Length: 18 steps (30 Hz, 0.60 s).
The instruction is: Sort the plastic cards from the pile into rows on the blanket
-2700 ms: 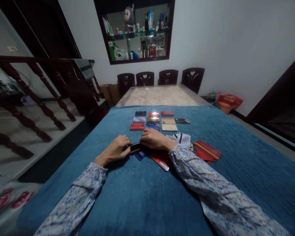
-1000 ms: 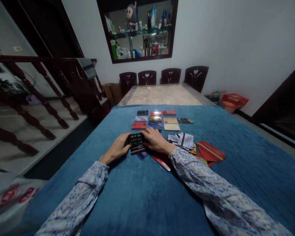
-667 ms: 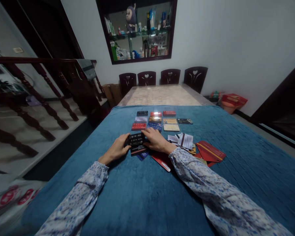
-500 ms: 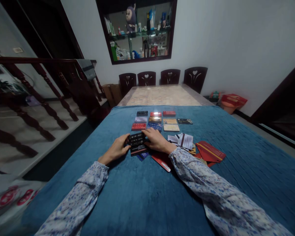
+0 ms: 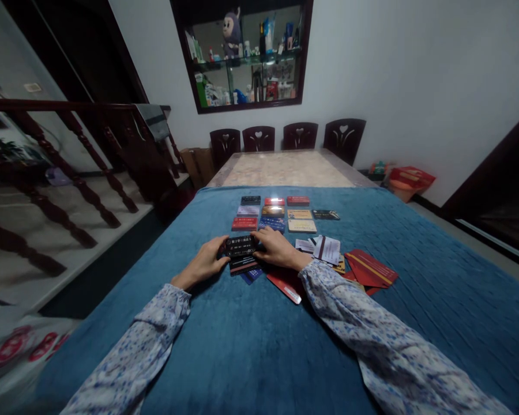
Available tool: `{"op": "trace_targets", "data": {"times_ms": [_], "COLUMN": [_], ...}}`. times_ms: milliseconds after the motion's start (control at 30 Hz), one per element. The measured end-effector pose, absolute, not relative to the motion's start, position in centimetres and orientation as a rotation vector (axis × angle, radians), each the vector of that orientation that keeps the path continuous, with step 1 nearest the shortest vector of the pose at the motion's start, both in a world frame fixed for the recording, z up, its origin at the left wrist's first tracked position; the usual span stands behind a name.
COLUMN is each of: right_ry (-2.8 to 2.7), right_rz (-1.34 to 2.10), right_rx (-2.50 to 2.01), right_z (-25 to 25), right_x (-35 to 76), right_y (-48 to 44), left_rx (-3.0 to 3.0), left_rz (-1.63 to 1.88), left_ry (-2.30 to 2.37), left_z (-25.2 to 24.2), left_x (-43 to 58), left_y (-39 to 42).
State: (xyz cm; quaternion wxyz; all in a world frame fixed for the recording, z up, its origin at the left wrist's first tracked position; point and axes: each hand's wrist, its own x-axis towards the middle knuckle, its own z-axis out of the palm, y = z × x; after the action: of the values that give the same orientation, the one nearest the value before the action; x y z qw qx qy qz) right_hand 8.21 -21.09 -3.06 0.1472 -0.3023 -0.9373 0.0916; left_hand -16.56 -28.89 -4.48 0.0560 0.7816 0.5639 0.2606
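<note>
A black card (image 5: 240, 245) with white print is held tilted up between both hands over a blue cloth (image 5: 251, 346). My left hand (image 5: 204, 264) pinches its left edge and my right hand (image 5: 278, 249) grips its right edge. Under the card lie a dark striped card (image 5: 243, 264), a blue card (image 5: 251, 275) and a red card (image 5: 284, 282). Beyond the hands, several cards (image 5: 273, 212) lie in neat rows. A loose heap of cards (image 5: 350, 262) spreads to the right of my right wrist.
The blue cloth covers the near part of a long marble-topped table (image 5: 283, 168). Several dark chairs (image 5: 285, 137) stand at its far end under a glass wall cabinet (image 5: 246, 55). A wooden stair railing (image 5: 69, 150) runs along the left. Red bags (image 5: 409, 178) sit on the floor at right.
The black card was lifted off the pile and tilted up between both hands. Over the last second the hands and card have hardly moved.
</note>
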Motion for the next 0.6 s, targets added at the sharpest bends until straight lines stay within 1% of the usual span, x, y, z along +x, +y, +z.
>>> {"op": "trace_targets", "data": {"times_ms": [600], "right_ry": [-2.821], "right_rz": [0.1], "right_rx": [-0.908], "right_z": [-2.28], "right_x": [8.14], "right_y": [-20.59], "left_rx": [2.36], "left_rz": [0.624], "left_ry": [1.719], "left_z": [-4.23], "left_x": [-17.11], "left_y": [-28.08]}}
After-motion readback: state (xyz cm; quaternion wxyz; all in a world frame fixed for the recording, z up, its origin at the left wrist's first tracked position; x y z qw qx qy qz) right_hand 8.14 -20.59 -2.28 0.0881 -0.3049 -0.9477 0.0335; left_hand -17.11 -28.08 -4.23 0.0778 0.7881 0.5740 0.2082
